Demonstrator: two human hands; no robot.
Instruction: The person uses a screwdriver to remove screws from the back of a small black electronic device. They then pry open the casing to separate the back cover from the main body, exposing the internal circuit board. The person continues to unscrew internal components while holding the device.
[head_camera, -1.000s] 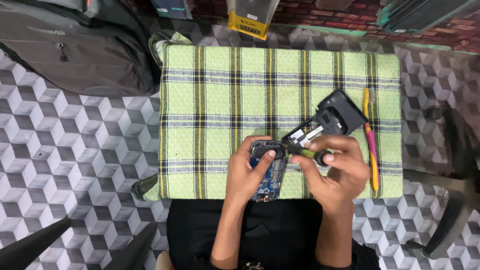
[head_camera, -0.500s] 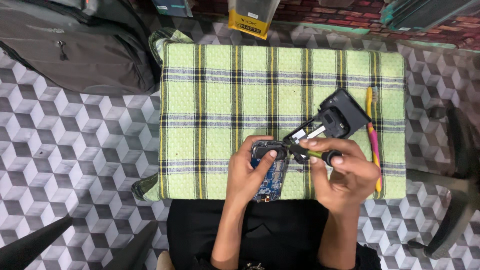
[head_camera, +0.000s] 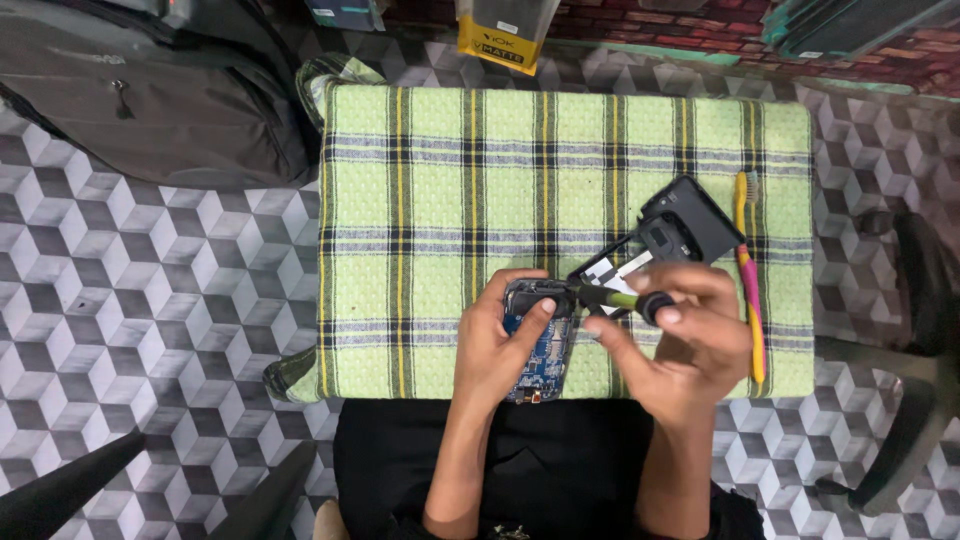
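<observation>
Your left hand (head_camera: 500, 345) lay curled around the opened phone (head_camera: 540, 340), whose blue circuit board showed just under your thumb and fingers; the phone rested on the green plaid cloth (head_camera: 440, 200) over the tabletop, right beneath that hand. Your right hand (head_camera: 680, 340) sat just to the right of it, fingers pinched shut around a small screwdriver (head_camera: 612, 299) with a yellow-green shaft and dark cap, its tip reaching left to the phone's upper end, close by your left thumb.

Counted: one phone body in your left hand, one screwdriver in your right, one black back cover (head_camera: 672, 238) lying just beyond your right hand's fingertips, and one pink and yellow toothbrush (head_camera: 748, 280) lying lengthwise just past your right hand's outer side.

Both forearms came up from the lower edge, wrists angled inward so the hands met near the cloth's near edge. The left palm faced down; the right was turned with its fingers pointing left.
</observation>
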